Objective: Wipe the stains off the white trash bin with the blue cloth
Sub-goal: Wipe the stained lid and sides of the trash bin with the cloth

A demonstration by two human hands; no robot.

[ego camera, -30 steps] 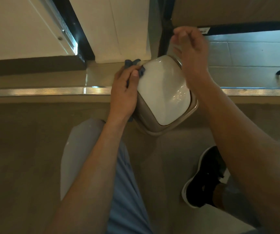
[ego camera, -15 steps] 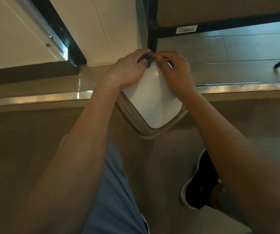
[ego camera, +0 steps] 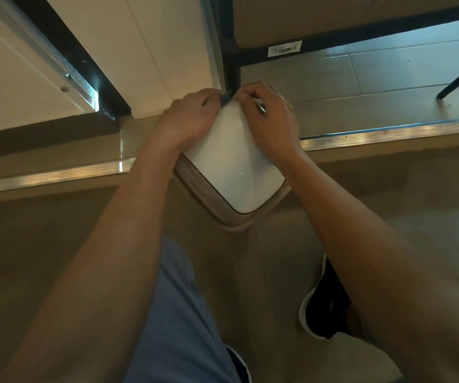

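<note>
Nearest the camera, a leg in blue shorts point(ego camera: 184, 322) fills the lower middle, and a black shoe point(ego camera: 325, 305) with a white sole rests on the brown floor point(ego camera: 43, 258) at lower right. Both bare forearms reach forward from the bottom corners toward the bin point(ego camera: 234, 172).

The bin stands on the floor just ahead of the knee, seen from above: a glossy white lid set in a beige rim, turned so one corner points back at the person. A metal threshold strip point(ego camera: 388, 131) crosses the floor to either side of it.

The left hand point(ego camera: 187, 120) lies over the lid's far left edge, fingers curled closed. The right hand point(ego camera: 269, 120) lies over the far right edge, fingers likewise curled, thumb and forefinger pinched. The two hands meet at the bin's far corner, and the cloth point(ego camera: 226, 97) shows only as a small dark blue scrap pinched between their fingertips; the rest of it is hidden. Whether it touches the lid there cannot be told.

Beyond the hands, a black frame leg point(ego camera: 232, 64) rises behind the bin, with a barcode label point(ego camera: 285, 48) on its crossbar. Grey tiles point(ego camera: 388, 73) lie to the right, white panels point(ego camera: 140, 45) to the left.
</note>
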